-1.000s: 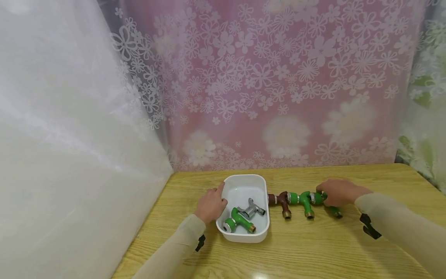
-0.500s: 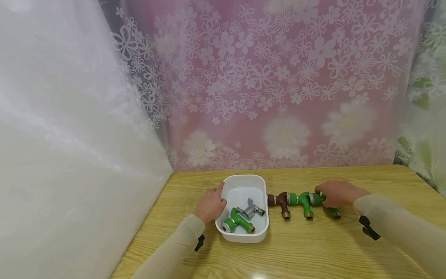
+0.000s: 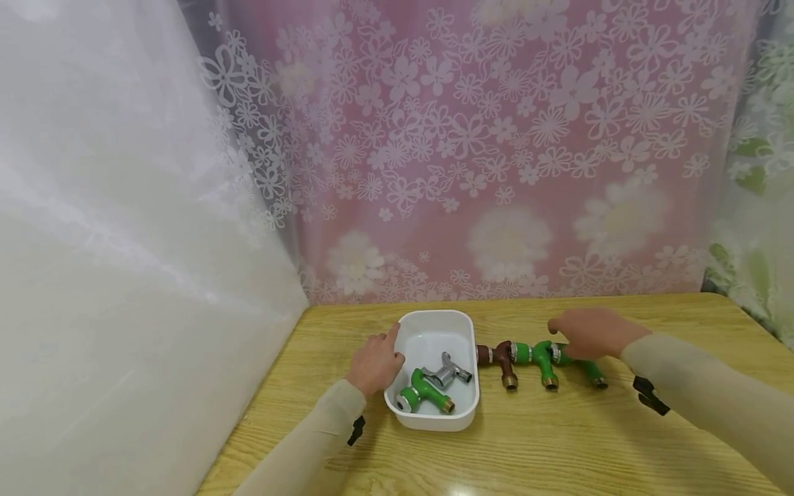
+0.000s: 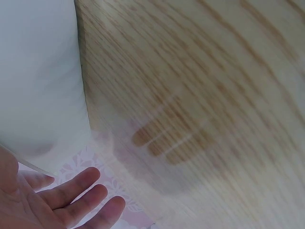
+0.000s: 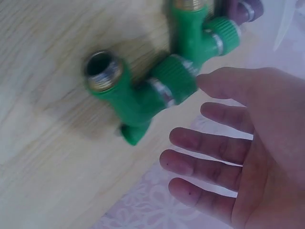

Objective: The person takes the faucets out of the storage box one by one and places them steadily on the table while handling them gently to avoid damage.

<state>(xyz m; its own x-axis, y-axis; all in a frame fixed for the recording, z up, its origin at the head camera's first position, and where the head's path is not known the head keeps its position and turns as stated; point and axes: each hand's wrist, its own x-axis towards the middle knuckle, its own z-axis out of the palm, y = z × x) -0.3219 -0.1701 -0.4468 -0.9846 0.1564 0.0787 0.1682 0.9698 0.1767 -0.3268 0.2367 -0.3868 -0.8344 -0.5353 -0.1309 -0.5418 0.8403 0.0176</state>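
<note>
My left hand (image 3: 375, 364) rests on the left rim of a white plastic tub (image 3: 435, 424), its loose fingers (image 4: 88, 202) outside the wall. Inside lie a green tap (image 3: 423, 390) with a brass threaded end and a chrome tap (image 3: 445, 373). To the tub's right, a brown tap (image 3: 506, 365), a middle green tap (image 3: 544, 365) and a right-hand green tap (image 3: 591, 370) lie in a row on the table. Behind the right-hand one is my right hand (image 3: 598, 333), partly covering it in the head view. Its fingers are spread, holding nothing, with the thumb beside the tap's ribbed collar.
The wooden table (image 3: 527, 455) ends at the back before a pink flowered curtain (image 3: 434, 172). A white sheet (image 3: 136, 241) hangs along the left side. The tub stands close against the brown tap's end.
My right hand has let go of the right-hand green tap and moved slightly up and left, uncovering more of it. My left hand, the tub and the other taps have stayed in place.
</note>
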